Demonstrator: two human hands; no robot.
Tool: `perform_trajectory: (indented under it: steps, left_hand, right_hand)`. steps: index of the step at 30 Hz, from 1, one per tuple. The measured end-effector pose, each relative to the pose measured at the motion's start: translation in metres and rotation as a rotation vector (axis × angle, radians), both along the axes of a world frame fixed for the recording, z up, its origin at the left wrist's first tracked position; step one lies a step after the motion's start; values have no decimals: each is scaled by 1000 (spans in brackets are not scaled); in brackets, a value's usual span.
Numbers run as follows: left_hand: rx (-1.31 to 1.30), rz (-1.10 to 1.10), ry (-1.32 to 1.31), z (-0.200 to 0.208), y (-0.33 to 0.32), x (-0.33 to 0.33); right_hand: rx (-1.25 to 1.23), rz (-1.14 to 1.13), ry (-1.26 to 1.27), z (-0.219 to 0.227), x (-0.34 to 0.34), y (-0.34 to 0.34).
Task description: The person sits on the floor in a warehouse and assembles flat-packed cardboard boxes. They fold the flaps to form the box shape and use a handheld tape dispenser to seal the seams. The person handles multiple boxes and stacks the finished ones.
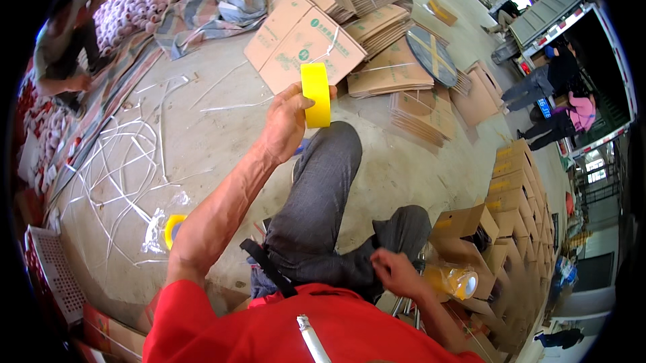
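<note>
My left hand [286,121] is raised at arm's length, wrapped round a roll of bright yellow tape [317,97] held upright on its edge. Low over my lap, my right hand [396,273] has its fingers curled in, and whatever might be inside is hidden. Next to the right forearm lies a wrapped stack of yellow tape rolls [459,282]. On the floor left of my left forearm is another yellow roll [173,230], beside crumpled clear plastic. A lit cigarette [311,337] with a grey ash end juts in at the bottom centre.
Flattened cardboard cartons [306,43] are piled ahead. Loose white strapping [124,168] tangles on the floor at left, near a white crate [59,272]. Stacked cartons [515,195] stand at right. One person [67,53] crouches at far left; others stand by a truck [605,74].
</note>
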State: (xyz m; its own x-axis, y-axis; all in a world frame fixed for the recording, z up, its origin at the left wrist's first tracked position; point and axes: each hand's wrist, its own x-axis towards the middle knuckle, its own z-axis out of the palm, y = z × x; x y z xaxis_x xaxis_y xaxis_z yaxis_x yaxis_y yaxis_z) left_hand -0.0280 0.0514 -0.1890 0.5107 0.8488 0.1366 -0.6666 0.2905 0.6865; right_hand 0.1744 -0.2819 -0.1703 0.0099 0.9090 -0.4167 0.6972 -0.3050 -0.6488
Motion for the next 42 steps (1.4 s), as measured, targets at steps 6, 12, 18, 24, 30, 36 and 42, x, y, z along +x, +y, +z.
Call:
perform_trajectory:
  steps: [6, 12, 18, 24, 30, 36, 42]
  left_hand:
    - [44, -135, -97, 35, 16, 59]
    - [-82, -493, -169, 65, 6, 116]
    - [-157, -797, 62, 36, -22, 156]
    - [-247, -742, 242, -5, -25, 168]
    - [-314, -821, 280, -9, -19, 168]
    - [-50, -788, 175, -35, -13, 176]
    - [140, -632, 386, 6, -27, 173]
  right_hand:
    - [-322, 348, 146, 24, 16, -4]
    - [733, -191, -468, -3, 110, 142]
    - [1296, -23, -280, -8, 154, 229]
    - [728, -155, 165, -81, 176, 206]
    - [677, -191, 101, -72, 160, 201]
    - [596, -231, 104, -90, 180, 186]
    - [434, -701, 547, -79, 149, 195]
